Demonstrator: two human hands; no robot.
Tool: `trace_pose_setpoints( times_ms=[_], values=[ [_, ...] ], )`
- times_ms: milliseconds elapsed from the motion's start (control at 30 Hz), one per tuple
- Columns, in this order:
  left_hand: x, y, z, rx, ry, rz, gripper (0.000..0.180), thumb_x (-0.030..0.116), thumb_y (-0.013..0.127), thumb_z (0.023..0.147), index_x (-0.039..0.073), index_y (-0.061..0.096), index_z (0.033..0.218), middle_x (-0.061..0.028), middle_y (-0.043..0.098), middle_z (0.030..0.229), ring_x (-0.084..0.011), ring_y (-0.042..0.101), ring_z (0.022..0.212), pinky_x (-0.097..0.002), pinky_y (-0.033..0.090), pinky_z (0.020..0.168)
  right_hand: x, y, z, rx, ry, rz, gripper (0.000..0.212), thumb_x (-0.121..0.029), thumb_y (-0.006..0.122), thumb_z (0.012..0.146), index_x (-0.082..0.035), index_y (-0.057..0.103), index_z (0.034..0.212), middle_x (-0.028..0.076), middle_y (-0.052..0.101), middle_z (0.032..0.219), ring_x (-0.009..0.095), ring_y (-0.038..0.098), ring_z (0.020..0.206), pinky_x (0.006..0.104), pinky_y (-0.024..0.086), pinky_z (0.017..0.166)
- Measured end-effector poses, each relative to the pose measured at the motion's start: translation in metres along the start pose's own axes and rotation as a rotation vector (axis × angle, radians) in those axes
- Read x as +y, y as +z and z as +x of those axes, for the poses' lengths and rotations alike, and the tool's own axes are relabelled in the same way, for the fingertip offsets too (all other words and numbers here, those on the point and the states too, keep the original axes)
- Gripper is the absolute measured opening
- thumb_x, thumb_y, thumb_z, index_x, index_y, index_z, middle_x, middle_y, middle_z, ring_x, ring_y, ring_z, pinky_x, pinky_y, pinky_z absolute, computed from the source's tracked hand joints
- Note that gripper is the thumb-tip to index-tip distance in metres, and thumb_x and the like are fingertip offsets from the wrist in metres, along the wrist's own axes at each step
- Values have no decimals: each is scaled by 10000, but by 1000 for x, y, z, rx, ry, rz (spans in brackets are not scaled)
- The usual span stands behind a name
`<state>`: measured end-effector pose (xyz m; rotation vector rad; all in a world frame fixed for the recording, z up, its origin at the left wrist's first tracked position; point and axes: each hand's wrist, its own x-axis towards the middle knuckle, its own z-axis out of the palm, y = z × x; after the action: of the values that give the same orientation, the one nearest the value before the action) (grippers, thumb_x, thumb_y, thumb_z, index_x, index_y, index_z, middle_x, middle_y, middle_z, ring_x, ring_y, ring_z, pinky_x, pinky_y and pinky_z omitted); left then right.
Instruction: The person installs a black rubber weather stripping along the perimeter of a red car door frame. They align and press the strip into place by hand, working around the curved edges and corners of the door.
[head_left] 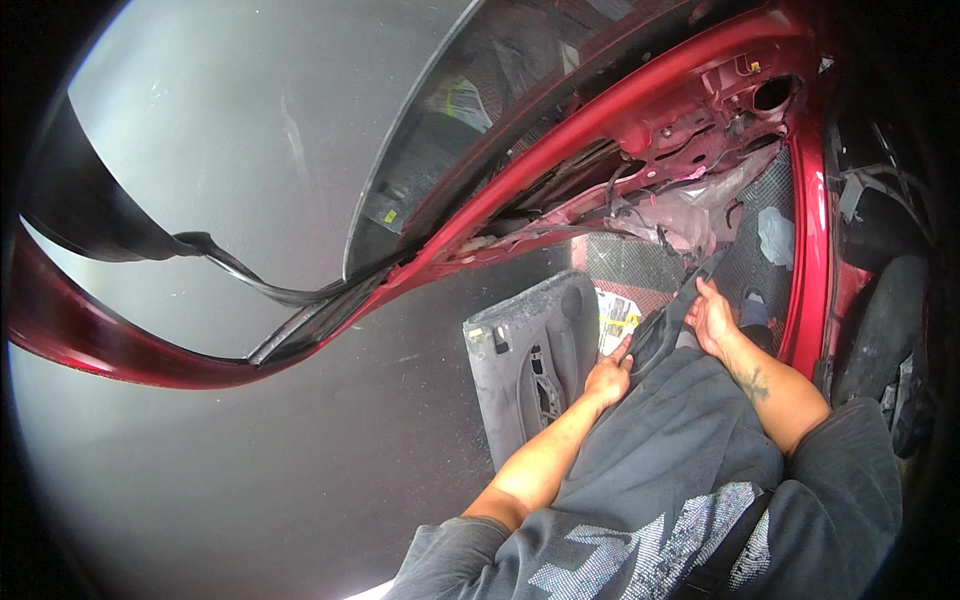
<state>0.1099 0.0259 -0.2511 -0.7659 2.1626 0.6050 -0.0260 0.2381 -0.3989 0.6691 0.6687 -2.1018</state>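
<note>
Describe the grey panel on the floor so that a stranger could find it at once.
Start at the open red car door, stripped inside. Below it, on the grey floor, stands the grey door trim panel, beside the left hand. Only it has a handle recess.

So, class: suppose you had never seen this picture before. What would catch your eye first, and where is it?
First the red car door, stripped of its lining, sweeping from lower left to upper right with bare metal and wires showing. Below it a grey door trim panel stands on the grey floor. At right of centre, the left hand and right hand grip a dark strip.
</note>
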Motion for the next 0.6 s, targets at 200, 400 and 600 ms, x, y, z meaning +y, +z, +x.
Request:
trace_pose_setpoints(
  times_ms=[200,400,600],
  values=[
    [6,-4,0,-2,-48,3,594,431,473,1132,399,362,1715,-254,548,1617,-408,535,1499,-463,418,1247,2,-4,11,7,23,8,728,-473,588,1114,-173,273,1698,88,552,1551,248,566,1349,508,433,1067],
    [8,-6,2,-3,-55,4,594,454,481,1128,410,369,1710,-252,553,1612,-409,539,1496,-464,421,1246,0,-6,15,12,32,-9,862,-491,582,1112,-132,130,1751,130,455,1642,293,538,1371,521,419,1103],
    [12,-7,5,13,-48,9,598,477,488,1122,410,376,1706,-248,565,1601,-413,556,1479,-464,428,1241,-1,-6,16,-1,27,19,811,-491,567,1118,-152,175,1741,140,452,1666,318,510,1438,544,395,1137]
  ],
)
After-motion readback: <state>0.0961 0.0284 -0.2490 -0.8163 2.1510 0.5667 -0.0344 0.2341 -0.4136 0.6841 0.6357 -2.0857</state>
